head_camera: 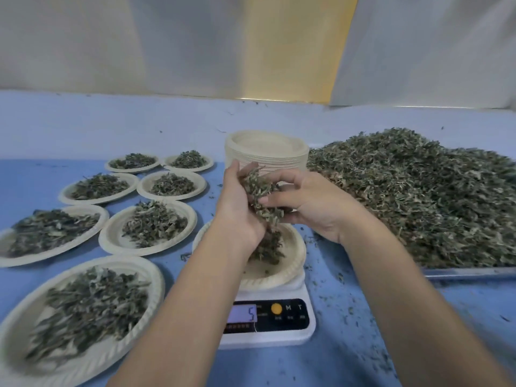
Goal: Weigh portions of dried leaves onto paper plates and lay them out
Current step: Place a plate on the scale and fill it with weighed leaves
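A white digital scale (282, 322) stands at the centre front, its display reading 5. A paper plate (290, 263) sits on it with a small heap of dried leaves. Above that plate my left hand (237, 208) and my right hand (312, 208) cup a clump of dried leaves (264, 196) between them, fingers curled round it, and some leaves hang down toward the plate. Several filled paper plates (148, 227) lie in rows to the left.
A big heap of dried leaves (418, 196) fills a metal tray (469, 272) on the right. A stack of unused paper plates (265, 152) stands behind my hands. Leaf crumbs are scattered over the blue tabletop (33, 180). A pale wall closes the back.
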Motion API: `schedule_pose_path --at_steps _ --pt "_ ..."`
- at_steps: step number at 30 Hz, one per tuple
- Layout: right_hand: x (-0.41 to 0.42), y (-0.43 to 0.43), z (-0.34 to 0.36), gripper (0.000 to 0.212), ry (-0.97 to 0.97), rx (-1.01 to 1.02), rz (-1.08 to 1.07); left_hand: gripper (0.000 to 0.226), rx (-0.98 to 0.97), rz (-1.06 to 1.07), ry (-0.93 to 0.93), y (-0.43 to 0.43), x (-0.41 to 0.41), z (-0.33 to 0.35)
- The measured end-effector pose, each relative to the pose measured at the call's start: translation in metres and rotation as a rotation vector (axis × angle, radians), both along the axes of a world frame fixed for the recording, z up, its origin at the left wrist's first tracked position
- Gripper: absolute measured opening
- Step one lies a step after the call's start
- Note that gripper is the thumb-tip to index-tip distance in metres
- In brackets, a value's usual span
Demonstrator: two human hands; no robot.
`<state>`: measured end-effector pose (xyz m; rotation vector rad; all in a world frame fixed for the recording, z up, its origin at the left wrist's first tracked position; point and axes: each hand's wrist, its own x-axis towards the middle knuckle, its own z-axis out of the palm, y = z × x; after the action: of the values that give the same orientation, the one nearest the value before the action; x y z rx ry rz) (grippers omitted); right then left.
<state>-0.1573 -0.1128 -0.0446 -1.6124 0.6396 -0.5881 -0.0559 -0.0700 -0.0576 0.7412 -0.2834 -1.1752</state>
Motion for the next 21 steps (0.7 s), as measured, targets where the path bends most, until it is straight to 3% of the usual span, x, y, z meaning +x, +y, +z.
schedule_pose_path --at_steps 8,17,21 --pt "0.035 0.02 -0.002 0.032 0.146 -0.447 -0.085 0.027 0.08 0.12 -0.07 0.003 0.019 -0.008" --pt "0.037 0.018 -0.015 0.037 0.061 -0.458 -0.236 0.018 0.146 0.109 0.002 0.0 0.022 -0.01" --pt "0.035 0.018 -0.017 0.031 0.112 -0.609 -0.267 0.027 0.102 0.171 -0.028 -0.002 0.018 -0.011"
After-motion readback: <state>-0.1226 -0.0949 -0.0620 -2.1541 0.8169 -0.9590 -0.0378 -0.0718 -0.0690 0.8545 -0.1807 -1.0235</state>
